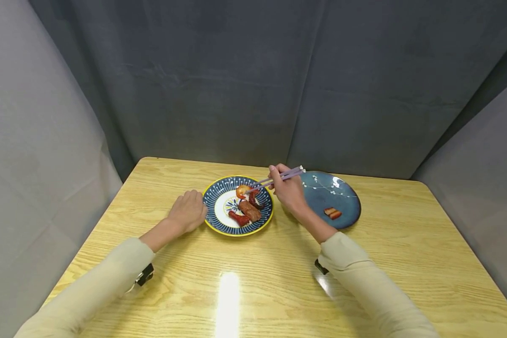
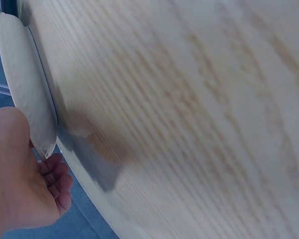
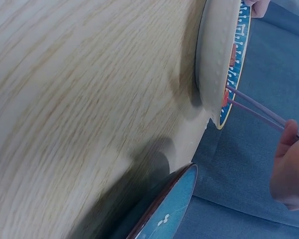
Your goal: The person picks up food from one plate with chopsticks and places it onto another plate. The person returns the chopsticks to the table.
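Note:
My left hand [image 1: 188,211] pinches the left rim of a round patterned plate [image 1: 210,209] with a yellow edge. In the left wrist view, the thumb lies over the rim of the plate [image 2: 27,79] and the fingers curl beneath. Purple chopsticks [image 1: 290,173] with pale ends are held in my right hand [image 1: 290,193], above the plate's right side. Their tips are at a round orange-red food piece [image 1: 241,191], whose kind I cannot tell. Also on this plate are a dark glazed piece [image 1: 254,199], a brown meat slab [image 1: 250,211] and a reddish drumstick [image 1: 238,218].
To the right stands a blue plate [image 1: 348,199] with white blossoms, partly behind the right hand. Two strips of layered meat [image 1: 333,213] lie on it. A grey curtain [image 1: 211,94] hangs behind the wooden table [image 1: 262,267], with pale cloth at both sides.

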Tool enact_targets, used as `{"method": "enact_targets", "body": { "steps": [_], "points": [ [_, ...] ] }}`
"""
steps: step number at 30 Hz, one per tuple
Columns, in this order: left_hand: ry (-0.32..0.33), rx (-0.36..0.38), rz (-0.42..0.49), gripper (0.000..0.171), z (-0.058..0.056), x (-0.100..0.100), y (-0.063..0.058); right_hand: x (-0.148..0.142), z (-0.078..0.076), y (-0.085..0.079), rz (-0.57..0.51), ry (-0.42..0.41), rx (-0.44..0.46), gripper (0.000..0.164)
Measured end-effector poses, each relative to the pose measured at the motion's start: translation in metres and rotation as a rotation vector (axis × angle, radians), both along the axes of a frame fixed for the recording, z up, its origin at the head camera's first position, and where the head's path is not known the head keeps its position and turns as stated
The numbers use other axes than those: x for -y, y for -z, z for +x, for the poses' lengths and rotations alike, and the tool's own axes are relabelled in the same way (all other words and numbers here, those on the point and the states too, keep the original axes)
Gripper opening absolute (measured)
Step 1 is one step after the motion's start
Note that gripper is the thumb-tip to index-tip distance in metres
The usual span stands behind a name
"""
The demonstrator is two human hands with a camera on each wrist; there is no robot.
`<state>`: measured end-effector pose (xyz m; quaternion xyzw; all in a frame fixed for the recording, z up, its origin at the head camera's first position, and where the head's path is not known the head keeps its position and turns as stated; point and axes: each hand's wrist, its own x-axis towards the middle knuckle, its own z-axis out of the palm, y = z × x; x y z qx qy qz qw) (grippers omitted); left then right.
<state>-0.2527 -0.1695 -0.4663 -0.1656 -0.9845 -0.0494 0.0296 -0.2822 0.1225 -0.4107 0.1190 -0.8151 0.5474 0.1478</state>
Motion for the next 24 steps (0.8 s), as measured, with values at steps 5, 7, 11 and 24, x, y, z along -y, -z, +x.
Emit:
{"method": "enact_targets", "body": {
  "steps": [5,7,11,24],
  "points": [
    [0.000,0.001,-0.002,0.022,0.001,0.000,-0.001,-0.002,0.000,0.000,-0.018,-0.005,0.011,0.034],
    [0.001,-0.002,-0.004,0.022,0.001,0.000,-0.001,-0.003,-0.001,-0.001,-0.035,-0.006,0.009,0.034],
    [0.001,-0.009,-0.003,0.021,0.001,-0.001,-0.002,-0.005,-0.002,-0.002,-0.064,-0.005,0.003,0.033],
    [-0.001,-0.001,0.002,0.021,0.001,-0.001,-0.004,-0.027,0.024,-0.046,-0.084,-0.110,0.084,0.033]
  ]
}}
